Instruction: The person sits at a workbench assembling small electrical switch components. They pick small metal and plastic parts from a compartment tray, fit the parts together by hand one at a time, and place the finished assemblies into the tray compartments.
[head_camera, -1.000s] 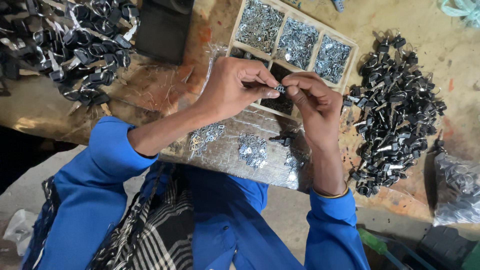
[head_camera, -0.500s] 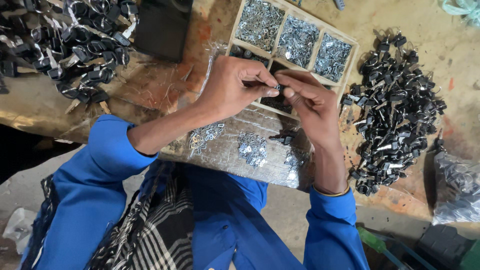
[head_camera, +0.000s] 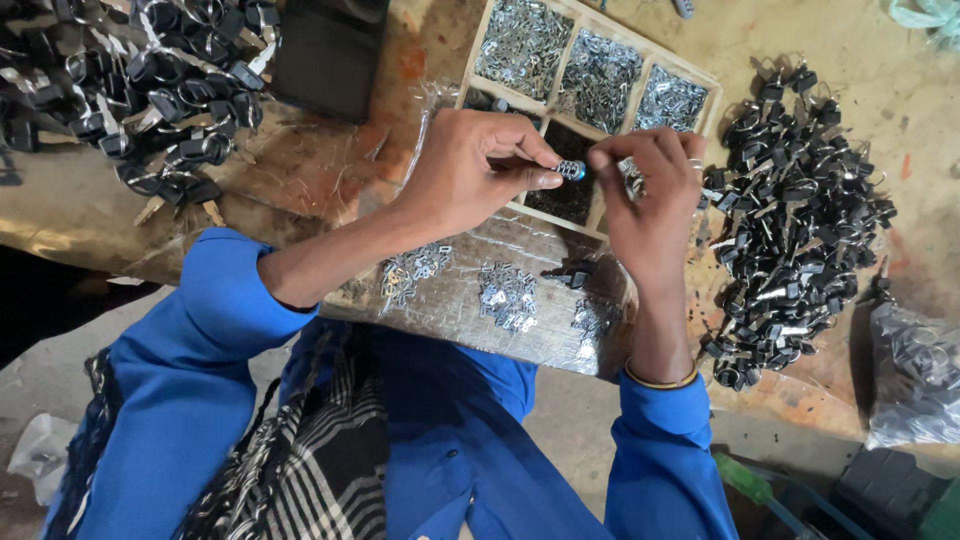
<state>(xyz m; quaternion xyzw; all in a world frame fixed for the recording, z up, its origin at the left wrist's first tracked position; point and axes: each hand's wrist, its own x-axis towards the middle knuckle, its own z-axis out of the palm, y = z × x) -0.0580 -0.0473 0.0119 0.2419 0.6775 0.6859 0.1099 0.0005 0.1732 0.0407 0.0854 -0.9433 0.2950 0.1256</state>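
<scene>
Two hands: left hand (head_camera: 470, 175) pinches one cylinder (head_camera: 570, 170); right hand (head_camera: 650, 195) fingertips closed beside it. Two key heaps. Cylinder now more exposed than before.

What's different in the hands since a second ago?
Little has changed. The left hand keeps pinching the small metal part, and the right hand stays at its other end; the fingertips have only shifted slightly around it. The tray and the black piles are as before.
</scene>
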